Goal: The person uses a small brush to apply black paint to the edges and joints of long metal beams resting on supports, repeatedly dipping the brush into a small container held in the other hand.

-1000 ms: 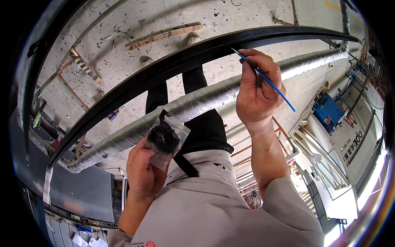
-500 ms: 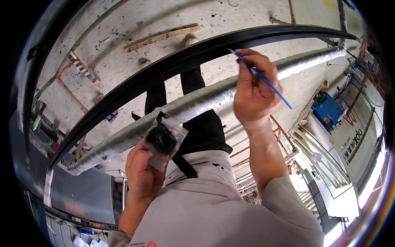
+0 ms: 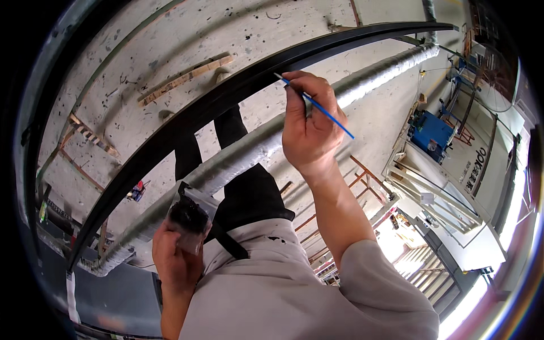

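My right hand pinches a thin blue stick between thumb and fingers. Its pale tip lies over a long black bar that crosses in front of me; whether it touches the surface I cannot tell. Lower and to the left, my left hand is closed round a small clear plastic bag. Glossy black stuff, like thick paint, fills its upper part. Behind the bag runs a rail wrapped in silvery film, nearer to me than the bar and roughly alongside it.
A striped wooden batten lies on the speckled pale floor beyond the bar. Blue equipment stands at the right near a white frame rack. Dark grey panels are at the lower left.
The whole view has shifted, so hands, bar and rail sit further left in the picture. Both hands keep their hold, and the stick's tip stays over the black bar.
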The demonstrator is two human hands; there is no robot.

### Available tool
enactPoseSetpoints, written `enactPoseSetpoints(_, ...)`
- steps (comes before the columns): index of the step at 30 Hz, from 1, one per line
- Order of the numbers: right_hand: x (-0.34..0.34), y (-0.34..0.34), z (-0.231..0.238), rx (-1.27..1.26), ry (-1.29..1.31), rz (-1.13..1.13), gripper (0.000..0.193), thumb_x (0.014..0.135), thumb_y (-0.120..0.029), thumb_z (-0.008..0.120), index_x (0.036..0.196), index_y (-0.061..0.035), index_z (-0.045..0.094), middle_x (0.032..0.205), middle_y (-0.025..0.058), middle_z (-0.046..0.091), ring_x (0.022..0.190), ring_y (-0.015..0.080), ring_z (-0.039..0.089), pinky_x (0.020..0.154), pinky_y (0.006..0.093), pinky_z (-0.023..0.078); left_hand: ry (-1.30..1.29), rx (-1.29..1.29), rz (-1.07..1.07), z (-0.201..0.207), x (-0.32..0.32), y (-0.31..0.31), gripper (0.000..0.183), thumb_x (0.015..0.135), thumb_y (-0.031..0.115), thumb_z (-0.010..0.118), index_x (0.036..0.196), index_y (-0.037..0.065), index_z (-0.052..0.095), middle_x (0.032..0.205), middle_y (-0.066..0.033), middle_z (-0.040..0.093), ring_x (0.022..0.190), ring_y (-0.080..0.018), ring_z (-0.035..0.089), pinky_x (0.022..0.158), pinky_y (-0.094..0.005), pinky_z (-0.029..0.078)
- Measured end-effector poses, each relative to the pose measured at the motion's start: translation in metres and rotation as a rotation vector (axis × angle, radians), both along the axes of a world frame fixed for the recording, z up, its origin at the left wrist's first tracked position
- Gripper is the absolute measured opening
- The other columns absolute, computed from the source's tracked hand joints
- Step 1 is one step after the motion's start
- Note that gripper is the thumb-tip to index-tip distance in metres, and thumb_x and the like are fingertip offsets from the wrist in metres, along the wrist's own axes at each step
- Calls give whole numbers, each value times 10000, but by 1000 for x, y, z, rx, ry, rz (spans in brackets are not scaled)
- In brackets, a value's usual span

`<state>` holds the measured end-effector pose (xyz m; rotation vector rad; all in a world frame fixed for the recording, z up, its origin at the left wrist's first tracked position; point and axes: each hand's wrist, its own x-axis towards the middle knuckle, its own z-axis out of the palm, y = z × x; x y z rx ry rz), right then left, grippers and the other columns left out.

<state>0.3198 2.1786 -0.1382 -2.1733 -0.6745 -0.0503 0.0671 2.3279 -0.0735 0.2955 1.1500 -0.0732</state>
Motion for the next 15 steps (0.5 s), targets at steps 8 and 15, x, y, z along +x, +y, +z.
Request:
enactPoseSetpoints(8,53,-45,12,-90,-92,-184,140,866,101,604,979,19,604,944,153,683,801,274,686,732,322,548,23,8,17,3,25,-13,393,889,163,465,1232,-6,558,1187,-134,630,1090,-283,624,954,-474,505)
enactPoseSetpoints(15,68,-59,20,7,-37,-118,180,837,119,623,986,20,601,924,177,663,811,311,667,729,348,541,-15,48,-19,10,58,-28,387,881,168,488,1216,-12,557,1158,-137,632,1043,-295,641,942,-471,519)
